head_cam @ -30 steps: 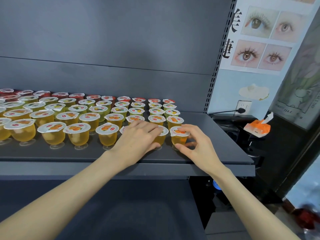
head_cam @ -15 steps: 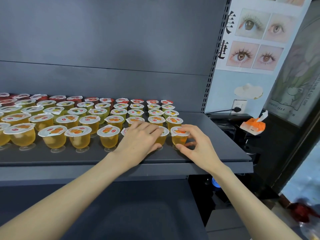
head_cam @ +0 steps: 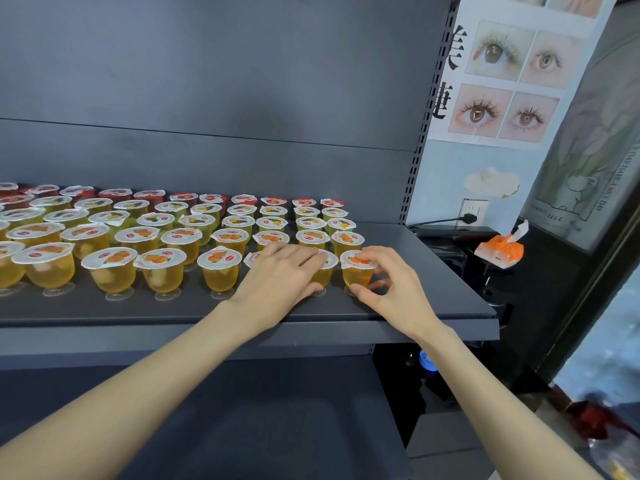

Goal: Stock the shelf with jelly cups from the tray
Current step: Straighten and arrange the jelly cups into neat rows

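Hardly anything has moved since half a second ago: your hands sit at the same two cups at the right end of the front row, and only your view has crept a little.

Your right hand (head_cam: 394,289) pinches the end cup (head_cam: 358,276), with the forefinger on its lid and the thumb low by its foot. Your left hand (head_cam: 280,282) lies palm-down beside it. Its fingers reach over the lid of the neighbouring cup (head_cam: 327,271) and its palm covers a third cup (head_cam: 252,258), of which only a sliver of lid shows. Whether that hand truly grips anything, you cannot tell from here.

The end cup stands upright on the shelf (head_cam: 433,289), its long axis vertical. It is straight ahead of your right hand, which is the nearer one. Bare shelf lies to its right and along the front edge, so any further column would probably start on that side.

At the right end the jelly cups (head_cam: 220,268) stand five rows deep, with red at the back, yellow in the middle and orange in front. The front row shows eight cups, counting the hidden one and a cut-off one at the left edge. The back row shows eleven. The grid runs out of view on the left, so no total can be given. The tray is not in view.
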{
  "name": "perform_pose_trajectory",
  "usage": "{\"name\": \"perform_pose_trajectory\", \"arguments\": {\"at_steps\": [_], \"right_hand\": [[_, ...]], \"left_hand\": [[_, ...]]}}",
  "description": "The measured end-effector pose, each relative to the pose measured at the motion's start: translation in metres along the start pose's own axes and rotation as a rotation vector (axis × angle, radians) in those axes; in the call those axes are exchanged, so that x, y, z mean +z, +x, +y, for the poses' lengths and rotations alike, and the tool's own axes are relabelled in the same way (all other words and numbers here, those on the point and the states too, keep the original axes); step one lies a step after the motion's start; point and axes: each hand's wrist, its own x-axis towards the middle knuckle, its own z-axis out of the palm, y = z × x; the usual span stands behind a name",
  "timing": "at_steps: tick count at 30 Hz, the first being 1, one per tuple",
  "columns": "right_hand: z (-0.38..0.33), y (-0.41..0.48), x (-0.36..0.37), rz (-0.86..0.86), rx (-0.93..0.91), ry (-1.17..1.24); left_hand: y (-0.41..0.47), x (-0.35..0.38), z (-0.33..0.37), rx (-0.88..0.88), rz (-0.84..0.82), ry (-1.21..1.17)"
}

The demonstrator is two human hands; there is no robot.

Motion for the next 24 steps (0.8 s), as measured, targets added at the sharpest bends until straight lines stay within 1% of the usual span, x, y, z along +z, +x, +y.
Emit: {"name": "perform_pose_trajectory", "arguments": {"at_steps": [13, 19, 24], "right_hand": [[0.003, 0.001, 0.000, 0.007, 0.015, -0.062], [-0.013, 0.001, -0.015, -0.021, 0.046, -0.215], [-0.052, 0.004, -0.033, -0.156, 0.010, -0.448]], "left_hand": [[0.002, -0.008, -0.002, 0.016, -0.078, 0.007], [0.000, -0.034, -0.005, -0.033, -0.079, -0.035], [-0.006, -0.076, -0.013, -0.112, -0.144, -0.057]]}}
